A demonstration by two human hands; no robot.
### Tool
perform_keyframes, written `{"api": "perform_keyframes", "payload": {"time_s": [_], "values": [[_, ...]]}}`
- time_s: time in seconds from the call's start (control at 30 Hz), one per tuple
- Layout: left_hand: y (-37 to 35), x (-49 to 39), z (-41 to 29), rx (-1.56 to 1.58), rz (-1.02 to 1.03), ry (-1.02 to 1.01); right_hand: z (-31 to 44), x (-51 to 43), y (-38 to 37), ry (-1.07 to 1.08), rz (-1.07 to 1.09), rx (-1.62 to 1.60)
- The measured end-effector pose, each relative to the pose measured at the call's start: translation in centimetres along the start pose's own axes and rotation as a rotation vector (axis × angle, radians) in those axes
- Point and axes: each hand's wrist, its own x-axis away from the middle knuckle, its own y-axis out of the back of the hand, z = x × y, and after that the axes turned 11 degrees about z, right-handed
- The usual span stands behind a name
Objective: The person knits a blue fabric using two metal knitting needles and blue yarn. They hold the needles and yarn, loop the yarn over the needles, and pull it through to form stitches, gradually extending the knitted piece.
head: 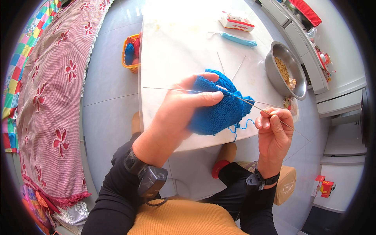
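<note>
My left hand (182,105) grips a piece of blue knitting (220,114) along its top edge, the thumb pressed on the stitches. A thin knitting needle (158,88) runs through that edge and sticks out to the left past my hand. Between the fingers and thumb of my right hand (276,123) is another metal knitting needle (258,108), its tip among the stitches. A loose strand of blue yarn (245,127) curls from the knitting towards my right hand. Two more needles (238,68) point away behind the work; their near ends are hidden.
On the white marble table (176,44) are a steel basin (286,70) with yellowish kernels, a blue face mask (239,39) and a red-and-white box (237,23). A yellow basket (135,68) of yarn stands left of the table. A pink flowered cover (58,88) lies further left.
</note>
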Motion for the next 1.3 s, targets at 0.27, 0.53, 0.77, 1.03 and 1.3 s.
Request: {"api": "perform_keyframes", "payload": {"time_s": [0.27,0.53,0.77,1.03,1.3], "values": [[0.0,0.0,0.0,-0.067,-0.007,-0.022,0.4,0.0,-0.3,0.007,0.007,0.068],[0.1,-0.2,0.1,-0.112,-0.017,-0.032,-0.1,0.3,-0.7,0.123,0.091,0.286],[0.3,-0.2,0.0,-0.092,-0.021,-0.045,-1.2,0.9,-1.6,0.255,0.124,0.473],[0.2,0.0,0.0,-0.037,-0.022,-0.073,-1.3,0.9,-1.6,0.198,0.099,0.359],[0.1,0.0,-0.1,-0.050,-0.014,-0.056,-0.9,0.6,-1.0,0.153,0.051,0.208]]}}
